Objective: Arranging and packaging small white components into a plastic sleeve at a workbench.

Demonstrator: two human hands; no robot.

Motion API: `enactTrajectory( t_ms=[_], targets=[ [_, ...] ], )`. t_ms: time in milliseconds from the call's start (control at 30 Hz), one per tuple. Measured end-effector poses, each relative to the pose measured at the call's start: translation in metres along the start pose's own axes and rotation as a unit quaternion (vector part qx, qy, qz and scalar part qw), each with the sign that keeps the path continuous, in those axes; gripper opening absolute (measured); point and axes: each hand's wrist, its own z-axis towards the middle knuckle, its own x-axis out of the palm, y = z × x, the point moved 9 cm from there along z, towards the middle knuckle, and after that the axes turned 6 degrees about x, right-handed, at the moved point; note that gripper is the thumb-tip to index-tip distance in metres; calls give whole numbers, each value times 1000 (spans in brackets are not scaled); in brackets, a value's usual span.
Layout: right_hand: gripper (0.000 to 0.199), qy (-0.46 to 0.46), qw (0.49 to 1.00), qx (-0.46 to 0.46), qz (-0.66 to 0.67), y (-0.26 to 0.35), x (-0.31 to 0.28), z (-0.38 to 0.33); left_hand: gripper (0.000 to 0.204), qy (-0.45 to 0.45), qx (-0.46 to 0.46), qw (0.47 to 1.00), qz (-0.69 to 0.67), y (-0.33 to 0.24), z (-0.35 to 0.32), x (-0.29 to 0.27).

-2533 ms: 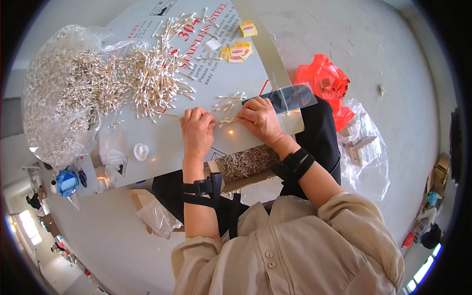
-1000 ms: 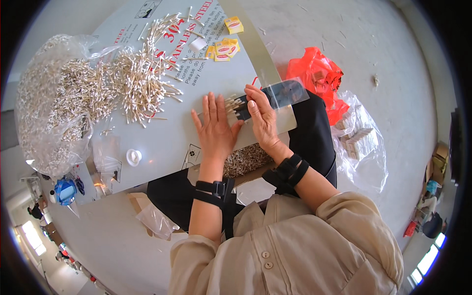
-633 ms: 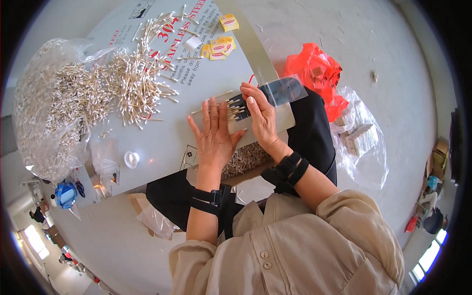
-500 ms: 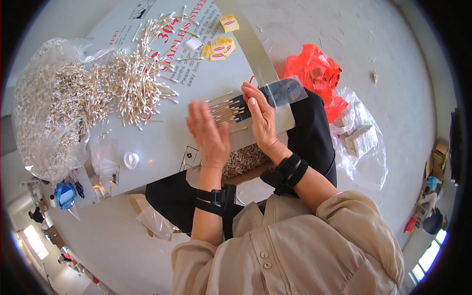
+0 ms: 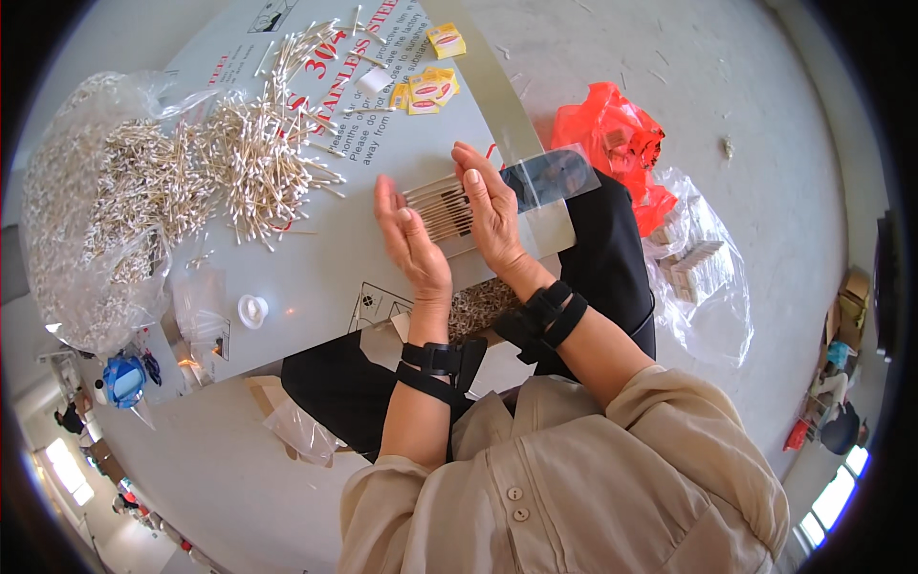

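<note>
My left hand (image 5: 413, 237) stands on edge at the left ends of a row of cotton swabs (image 5: 435, 206). Its fingers are straight, pointing away from me. Facing it, my right hand (image 5: 492, 210) is at the swabs' right ends, fingers also stretched out. Between the two palms the swabs lie side by side in a fairly even layer. A dark flat strip with a clear plastic end (image 5: 550, 179) runs out from behind my right hand, past the table edge. Whether each palm presses on the swab tips is hard to see.
Left on the table (image 5: 325, 258) lie a loose swab heap (image 5: 253, 172) and a big clear bag of swabs (image 5: 96, 210). Small yellow boxes (image 5: 430, 91) and a white round cap (image 5: 252, 311) are there too. Red (image 5: 602, 129) and clear bags (image 5: 703, 277) sit at right.
My left hand has moved right and slightly down, up to the swabs' ends. My right hand has shifted a little left. The swabs now lie in a more even row.
</note>
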Motion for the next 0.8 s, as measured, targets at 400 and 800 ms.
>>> enactTrajectory(
  t_ms=[400,800],
  targets=[
    [47,53,998,36,-14,-5,-3,7,54,82,-21,996,-27,1,19,7],
    [41,-2,1000,1,-3,0,-4,-13,58,-8,-28,993,-117,5,-2,1]
  ],
)
